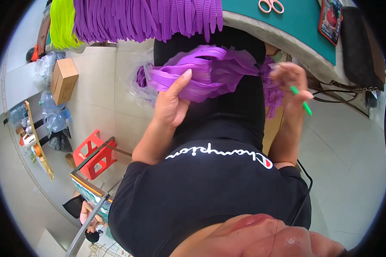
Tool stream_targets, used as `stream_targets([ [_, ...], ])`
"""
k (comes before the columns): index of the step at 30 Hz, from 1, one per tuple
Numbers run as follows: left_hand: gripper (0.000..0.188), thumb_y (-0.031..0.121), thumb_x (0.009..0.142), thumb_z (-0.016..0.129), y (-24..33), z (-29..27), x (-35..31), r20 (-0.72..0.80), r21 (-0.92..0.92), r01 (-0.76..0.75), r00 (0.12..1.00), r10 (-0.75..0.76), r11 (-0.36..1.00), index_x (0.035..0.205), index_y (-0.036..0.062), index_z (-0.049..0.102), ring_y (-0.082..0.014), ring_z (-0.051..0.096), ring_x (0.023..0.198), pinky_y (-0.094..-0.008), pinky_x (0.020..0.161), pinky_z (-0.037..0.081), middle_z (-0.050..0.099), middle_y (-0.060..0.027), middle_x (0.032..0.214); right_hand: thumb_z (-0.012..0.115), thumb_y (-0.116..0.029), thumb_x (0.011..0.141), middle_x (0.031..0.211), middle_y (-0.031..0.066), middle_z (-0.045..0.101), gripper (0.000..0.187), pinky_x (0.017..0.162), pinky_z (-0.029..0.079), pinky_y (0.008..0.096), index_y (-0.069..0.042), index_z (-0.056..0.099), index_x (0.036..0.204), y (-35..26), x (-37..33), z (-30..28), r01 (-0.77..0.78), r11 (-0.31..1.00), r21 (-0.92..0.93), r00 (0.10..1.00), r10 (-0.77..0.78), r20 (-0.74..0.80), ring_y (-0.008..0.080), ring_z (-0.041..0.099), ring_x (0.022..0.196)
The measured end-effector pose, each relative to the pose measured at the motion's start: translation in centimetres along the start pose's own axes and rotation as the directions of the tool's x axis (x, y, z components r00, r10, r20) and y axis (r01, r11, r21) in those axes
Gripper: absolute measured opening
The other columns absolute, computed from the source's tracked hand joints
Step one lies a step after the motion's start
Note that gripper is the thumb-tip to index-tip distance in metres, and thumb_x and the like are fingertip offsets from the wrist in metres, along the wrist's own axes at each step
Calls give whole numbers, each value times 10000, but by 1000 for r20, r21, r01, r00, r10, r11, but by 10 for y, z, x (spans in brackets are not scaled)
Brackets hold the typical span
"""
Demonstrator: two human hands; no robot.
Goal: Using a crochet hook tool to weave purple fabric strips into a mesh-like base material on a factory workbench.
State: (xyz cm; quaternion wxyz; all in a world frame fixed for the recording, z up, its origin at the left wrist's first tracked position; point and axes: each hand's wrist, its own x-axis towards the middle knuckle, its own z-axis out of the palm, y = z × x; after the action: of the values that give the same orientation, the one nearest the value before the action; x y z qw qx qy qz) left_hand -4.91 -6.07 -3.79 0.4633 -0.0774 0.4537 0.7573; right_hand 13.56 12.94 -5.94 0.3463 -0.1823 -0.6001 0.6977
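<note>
My left hand (173,103) is closed on a loose bundle of purple flexible strips (197,81), thumb on top, above my lap. Thin purple sheet-like material fans out from the bundle to the right. My right hand (291,79), smeared by motion, is raised apart from the bundle. A slim bright-green stick-like tool (302,101) lies in its grip; its working end is hidden, so its kind is unclear. Just left of that hand, frilly purple scraps (273,96) hang beside my leg.
Ahead, purple strips (146,19) and yellow-green strips (63,25) hang over the edge of a green-topped table (296,30) with pink scissors (270,5) and a phone (330,21). Leftward are a carton (64,81), a red stool (92,154) and another person (92,222).
</note>
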Motion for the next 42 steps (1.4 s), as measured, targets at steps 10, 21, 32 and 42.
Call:
stream_targets([
  [10,371,2,841,626,-11,13,-7,183,78,-96,980,80,992,1196,10,516,-183,593,1006,-337,902,470,606,-87,1076,572,-124,930,928,125,599,164,709,481,257,33,577,975,24,-4,90,-85,976,201,988,57,141,149,586,790],
  [21,370,-14,849,618,-19,11,-3,203,134,-203,964,174,970,1202,-7,505,-178,577,1025,-325,918,453,591,-90,1101,556,-104,938,920,118,605,142,698,465,249,36,575,952,28,-3,90,-121,975,186,987,98,128,141,570,776],
  [32,410,-37,838,621,-21,10,-7,186,201,-236,962,200,951,1228,-4,497,-170,562,1047,-327,932,447,577,-94,1135,600,-18,884,783,90,630,62,648,474,257,33,621,912,23,17,82,377,813,-444,922,-375,96,157,599,716],
  [42,341,74,925,540,-22,15,-5,162,58,-199,969,187,978,1250,-10,482,-177,561,1057,-323,933,445,558,-105,1170,646,-16,833,874,136,630,102,717,495,286,15,616,926,9,16,92,400,791,-463,916,-356,183,231,635,788],
])
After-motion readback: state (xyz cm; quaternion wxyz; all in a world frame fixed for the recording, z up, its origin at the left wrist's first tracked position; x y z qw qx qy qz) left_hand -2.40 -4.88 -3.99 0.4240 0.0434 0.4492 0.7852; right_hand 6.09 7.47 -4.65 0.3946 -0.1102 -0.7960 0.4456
